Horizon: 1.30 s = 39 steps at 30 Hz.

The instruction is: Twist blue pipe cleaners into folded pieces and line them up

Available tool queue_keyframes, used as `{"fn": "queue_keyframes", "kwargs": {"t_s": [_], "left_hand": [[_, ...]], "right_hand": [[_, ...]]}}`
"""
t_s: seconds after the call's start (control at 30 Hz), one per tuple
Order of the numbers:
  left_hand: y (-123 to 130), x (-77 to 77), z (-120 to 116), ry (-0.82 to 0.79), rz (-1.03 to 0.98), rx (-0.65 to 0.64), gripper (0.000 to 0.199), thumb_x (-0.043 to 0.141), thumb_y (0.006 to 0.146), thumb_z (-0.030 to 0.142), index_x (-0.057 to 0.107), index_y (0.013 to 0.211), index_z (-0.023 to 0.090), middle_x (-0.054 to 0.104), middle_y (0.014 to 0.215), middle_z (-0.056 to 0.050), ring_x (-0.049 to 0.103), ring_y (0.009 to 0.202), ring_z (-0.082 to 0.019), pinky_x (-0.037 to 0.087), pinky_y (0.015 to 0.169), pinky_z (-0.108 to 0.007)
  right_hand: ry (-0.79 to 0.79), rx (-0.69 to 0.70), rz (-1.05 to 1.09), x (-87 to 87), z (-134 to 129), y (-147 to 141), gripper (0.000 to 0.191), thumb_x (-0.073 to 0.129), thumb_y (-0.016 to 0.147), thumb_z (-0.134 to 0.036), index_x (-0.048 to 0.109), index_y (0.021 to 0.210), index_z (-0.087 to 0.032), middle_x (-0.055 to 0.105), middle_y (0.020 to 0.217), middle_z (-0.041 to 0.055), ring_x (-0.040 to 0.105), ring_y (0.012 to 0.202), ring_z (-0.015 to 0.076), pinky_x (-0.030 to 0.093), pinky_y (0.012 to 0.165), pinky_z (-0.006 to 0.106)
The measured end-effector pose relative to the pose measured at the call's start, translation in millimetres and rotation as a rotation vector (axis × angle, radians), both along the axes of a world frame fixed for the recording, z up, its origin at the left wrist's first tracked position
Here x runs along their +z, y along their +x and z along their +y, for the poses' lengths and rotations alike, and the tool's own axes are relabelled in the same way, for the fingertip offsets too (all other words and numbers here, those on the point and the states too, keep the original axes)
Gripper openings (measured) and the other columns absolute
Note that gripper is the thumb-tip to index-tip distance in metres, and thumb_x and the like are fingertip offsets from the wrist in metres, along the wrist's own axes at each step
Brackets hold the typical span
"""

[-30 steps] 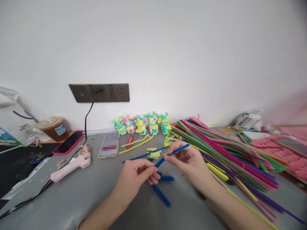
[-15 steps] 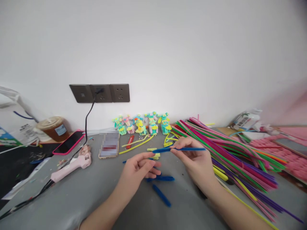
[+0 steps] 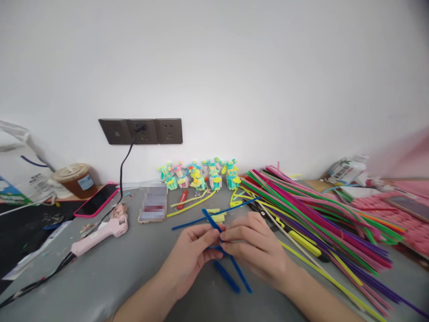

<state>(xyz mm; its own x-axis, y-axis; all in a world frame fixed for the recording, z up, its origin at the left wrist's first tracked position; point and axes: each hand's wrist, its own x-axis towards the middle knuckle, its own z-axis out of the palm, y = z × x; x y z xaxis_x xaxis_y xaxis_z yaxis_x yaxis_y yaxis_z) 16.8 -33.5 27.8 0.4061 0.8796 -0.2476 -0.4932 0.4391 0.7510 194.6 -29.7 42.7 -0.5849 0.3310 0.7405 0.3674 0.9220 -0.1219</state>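
Note:
My left hand point(image 3: 189, 257) pinches a blue pipe cleaner point(image 3: 210, 218) between thumb and fingers. Meeting it from the right, my right hand point(image 3: 256, 250) has its fingertips closed on the same pipe cleaner. One end points up and away. Below the fingers a blue strand point(image 3: 241, 275) slants toward me; whether it is the same piece is hidden by the hands. A short, thick blue piece point(image 3: 227, 277) lies on the grey table point(image 3: 134, 277) just beneath. Behind the hands a long thin blue pipe cleaner point(image 3: 187, 223) lies slantwise, near short yellow pieces point(image 3: 217, 218).
Several small pastel figures point(image 3: 214, 174) stand along the wall. To the right spread bundled colourful pipe cleaners point(image 3: 321, 210) and a yellow-handled tool point(image 3: 304, 243). On the left are a pink glue gun point(image 3: 98, 237), two phones point(image 3: 97, 200) and a lidded drink cup point(image 3: 75, 181).
My right hand has come down and left to meet my left hand. The blue pipe cleaner, earlier level in my right fingers, now slants between both hands. My left fingers have closed on it.

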Motion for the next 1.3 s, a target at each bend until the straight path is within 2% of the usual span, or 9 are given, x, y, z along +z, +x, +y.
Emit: {"fn": "queue_keyframes", "kwargs": {"t_s": [0.1,0.23,0.33,0.47,0.6,0.77,0.97,1.17,1.3], "left_hand": [[0.6,1.5,0.0,-0.021,-0.002,0.025,0.029,0.086,0.062,0.033,0.077,0.080,0.012,0.067,0.070,-0.003,0.058,0.061,-0.008,0.049,0.057,-0.018],[-0.4,1.7,1.0,0.006,0.007,0.049,0.023,0.084,0.064,0.031,0.077,0.079,0.014,0.069,0.069,-0.003,0.059,0.063,-0.010,0.047,0.056,-0.016],[-1.2,0.9,1.4,0.022,0.020,0.072,0.021,0.083,0.067,0.028,0.078,0.083,0.016,0.072,0.070,-0.003,0.060,0.064,-0.010,0.047,0.057,-0.016],[-1.0,0.5,1.8,0.032,0.027,0.097,0.027,0.085,0.063,0.026,0.077,0.085,0.014,0.072,0.072,-0.005,0.060,0.062,-0.010,0.048,0.058,-0.018],[-0.9,1.8,2.0,0.052,0.036,0.089,0.024,0.086,0.061,0.029,0.076,0.076,0.013,0.070,0.071,-0.005,0.058,0.059,-0.009,0.046,0.055,-0.017],[-3.7,4.0,2.2,0.086,0.057,0.068,0.021,0.084,0.065,0.029,0.076,0.078,0.014,0.068,0.069,-0.003,0.058,0.060,-0.009,0.045,0.055,-0.018],[-7.6,3.9,3.9,0.122,0.086,0.034,0.018,0.082,0.067,0.029,0.076,0.077,0.015,0.069,0.073,-0.004,0.058,0.063,-0.011,0.045,0.055,-0.019],[-12.0,5.2,5.1,0.216,0.202,-0.024,0.023,0.079,0.070,0.034,0.078,0.082,0.014,0.070,0.073,-0.006,0.055,0.061,-0.011,0.045,0.058,-0.020],[-15.7,6.6,7.4,0.338,0.351,-0.027,0.022,0.076,0.072,0.034,0.078,0.080,0.014,0.069,0.067,-0.004,0.052,0.057,-0.011,0.042,0.057,-0.020]], "right_hand": [[-0.058,-0.001,0.061,3.1,-1.3,-1.4,0.015,0.047,0.096,-0.016,0.062,0.098,-0.018,0.071,0.092,0.0075,0.062,0.087,0.0195,0.042,0.075,0.036],[-0.095,-0.027,0.097,6.8,-2.6,-2.3,0.016,0.045,0.097,-0.018,0.061,0.099,-0.021,0.073,0.093,0.0063,0.063,0.088,0.0208,0.042,0.077,0.037],[-0.059,-0.055,0.065,8.1,-2.3,-1.6,0.021,0.041,0.099,-0.020,0.061,0.097,-0.023,0.074,0.093,0.0050,0.064,0.087,0.0210,0.041,0.077,0.037],[0.023,-0.070,-0.007,8.7,-2.1,-0.1,0.021,0.041,0.100,-0.020,0.063,0.097,-0.019,0.074,0.095,0.0059,0.064,0.089,0.0189,0.039,0.080,0.035],[-0.039,-0.073,0.030,7.7,-3.5,-0.4,0.022,0.040,0.100,-0.019,0.062,0.097,-0.021,0.071,0.091,0.0056,0.062,0.087,0.0184,0.038,0.079,0.035],[-0.088,-0.081,0.069,8.2,-4.0,-1.2,0.013,0.048,0.096,-0.018,0.061,0.095,-0.020,0.069,0.089,0.0061,0.062,0.085,0.0193,0.036,0.077,0.036],[-0.101,-0.082,0.079,12.3,-2.2,-0.8,0.013,0.048,0.095,-0.018,0.061,0.095,-0.022,0.069,0.088,0.0050,0.062,0.083,0.0187,0.036,0.078,0.035],[-0.133,-0.058,0.075,11.7,-1.2,0.7,0.012,0.049,0.095,-0.016,0.061,0.093,-0.020,0.068,0.088,0.0049,0.061,0.084,0.0185,0.036,0.078,0.036],[-0.164,-0.039,0.081,11.0,0.6,0.6,0.012,0.049,0.096,-0.022,0.061,0.094,-0.021,0.067,0.088,0.0051,0.061,0.082,0.0189,0.037,0.077,0.036]]}}
